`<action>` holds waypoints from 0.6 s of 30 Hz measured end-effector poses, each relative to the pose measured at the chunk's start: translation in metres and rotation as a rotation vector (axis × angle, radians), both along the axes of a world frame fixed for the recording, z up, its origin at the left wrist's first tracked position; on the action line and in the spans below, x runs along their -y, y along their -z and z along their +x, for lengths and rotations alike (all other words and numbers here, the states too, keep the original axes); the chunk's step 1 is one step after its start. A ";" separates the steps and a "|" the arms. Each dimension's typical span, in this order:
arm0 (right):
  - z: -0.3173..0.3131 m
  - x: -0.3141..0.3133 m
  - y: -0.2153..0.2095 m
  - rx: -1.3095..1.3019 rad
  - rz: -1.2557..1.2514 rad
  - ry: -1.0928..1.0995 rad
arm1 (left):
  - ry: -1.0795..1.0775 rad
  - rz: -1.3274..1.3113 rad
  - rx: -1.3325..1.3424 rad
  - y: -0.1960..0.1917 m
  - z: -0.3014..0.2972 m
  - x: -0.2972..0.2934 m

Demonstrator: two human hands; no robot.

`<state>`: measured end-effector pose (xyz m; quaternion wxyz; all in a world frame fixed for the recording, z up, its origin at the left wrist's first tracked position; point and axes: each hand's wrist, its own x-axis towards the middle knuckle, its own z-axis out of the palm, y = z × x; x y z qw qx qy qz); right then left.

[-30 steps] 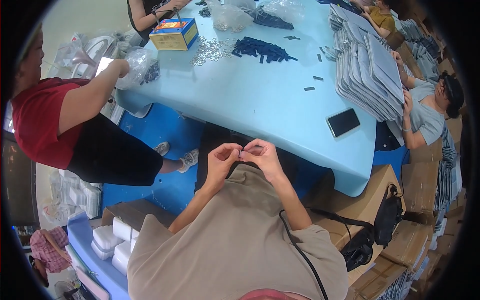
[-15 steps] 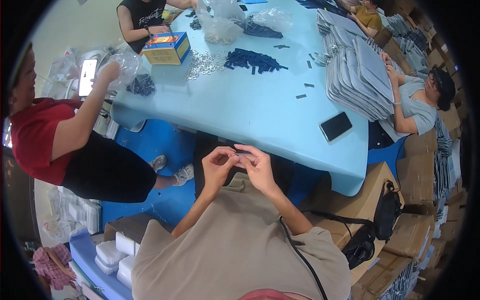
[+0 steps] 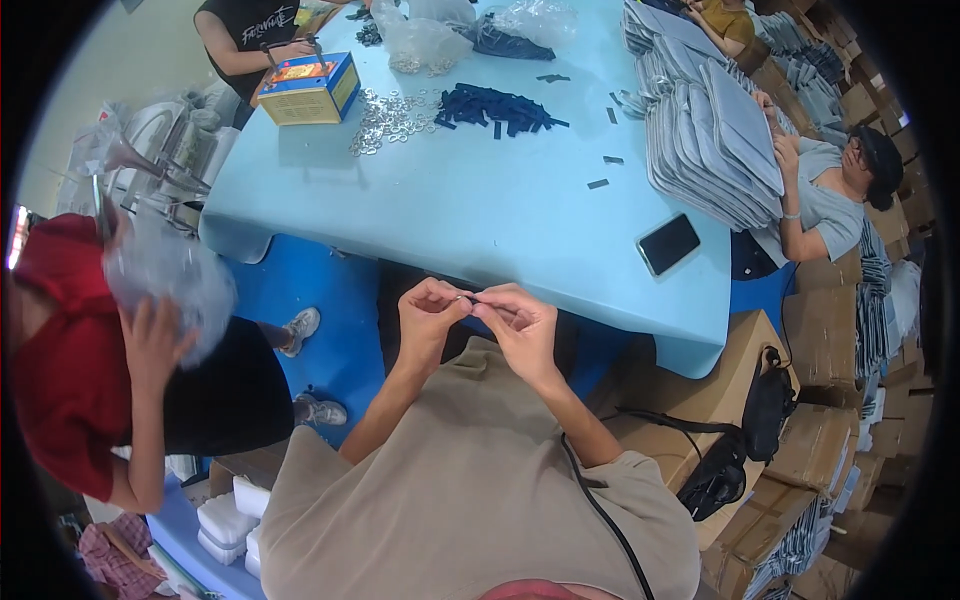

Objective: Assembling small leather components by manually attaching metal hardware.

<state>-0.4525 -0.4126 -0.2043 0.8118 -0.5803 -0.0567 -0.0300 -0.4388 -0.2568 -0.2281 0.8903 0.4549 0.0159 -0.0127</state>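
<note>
In front of my chest, just off the table's near edge, both hands meet fingertip to fingertip. My left hand [image 3: 428, 315] is closed in a pinch on the left end of a small dark strip [image 3: 470, 298]. A tiny shiny spot shows at that end, but I cannot tell whether it is a metal ring. With thumb and fingers closed, my right hand [image 3: 522, 325] pinches the strip's other end. Farther up the table lie a heap of navy fabric strips [image 3: 495, 108] and, left of it, scattered silver metal rings [image 3: 388, 120].
The light-blue table [image 3: 400, 215] carries a phone [image 3: 668, 245], stacked grey padded pieces [image 3: 705, 140], a yellow-blue box [image 3: 310, 90] and plastic bags [image 3: 420, 42]. A person in red [image 3: 70, 370] stands at left with a clear bag. Others sit around the table. Cartons [image 3: 825, 350] line the right.
The person in red has stepped back toward the lower left, taking the clear bag and phone away from the table corner. My hands stay together, and the dark strip between them shows more clearly.
</note>
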 end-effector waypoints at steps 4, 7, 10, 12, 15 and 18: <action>0.002 0.007 -0.004 0.032 -0.009 0.036 | 0.054 -0.046 -0.013 -0.004 0.005 0.008; 0.005 0.013 -0.010 0.057 -0.017 0.077 | 0.086 -0.056 0.012 -0.005 0.011 0.014; 0.009 0.021 -0.011 0.090 -0.033 0.103 | 0.107 -0.054 0.038 -0.012 0.020 0.024; 0.017 0.029 -0.013 0.091 -0.018 0.128 | 0.116 -0.060 0.036 -0.019 0.029 0.030; 0.031 0.038 -0.014 0.053 -0.002 0.179 | 0.144 0.016 0.066 -0.027 0.049 0.040; 0.052 0.046 -0.011 -0.003 -0.009 0.233 | 0.193 0.184 0.131 -0.026 0.077 0.041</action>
